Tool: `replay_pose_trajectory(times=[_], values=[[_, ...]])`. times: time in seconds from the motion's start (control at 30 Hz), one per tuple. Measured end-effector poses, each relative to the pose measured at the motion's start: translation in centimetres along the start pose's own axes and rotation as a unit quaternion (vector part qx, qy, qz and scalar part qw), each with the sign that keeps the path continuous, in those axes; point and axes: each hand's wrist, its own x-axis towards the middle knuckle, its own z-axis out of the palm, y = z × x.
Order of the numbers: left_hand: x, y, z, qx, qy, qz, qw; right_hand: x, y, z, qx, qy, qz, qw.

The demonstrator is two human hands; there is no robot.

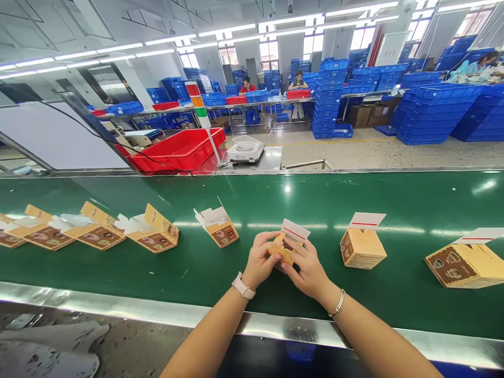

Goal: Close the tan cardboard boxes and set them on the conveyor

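Between my two hands is a small tan cardboard box (284, 254), held over the green conveyor belt. Its white flap with a red stripe stands up at the back. My left hand (260, 258) grips the box's left side, thumb on the near flap. Wrapped round the right side is my right hand (306, 265), its fingers over the top. To the left, an open box (221, 231) has its flaps raised. A box with a closed top and a raised white striped flap (363, 247) stands on the right. My hands hide most of the held box's sides.
More open boxes (153, 231) line the belt (252, 194) at left, and another box (468, 262) is at far right. Beyond the belt are a red bin (177, 152), a white scale (246, 149), a signal light (198, 105) and stacked blue crates (437, 113). People sit at far tables.
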Motion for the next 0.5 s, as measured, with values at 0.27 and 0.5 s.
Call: replay_pose_trajectory(times=[0.27, 0.5], values=[[0.7, 1.3, 2.7, -0.108, 0.051, -0.205, 0.971, -0.3, 0.2, 1.9, 0.077, 0.231, 0.185, 0.952], [3.1, 2.3, 3.4, -0.233, -0.002, -0.396, 0.888, -0.4, 2.4, 2.9, 0.27, 0.197, 0.387, 0.859]])
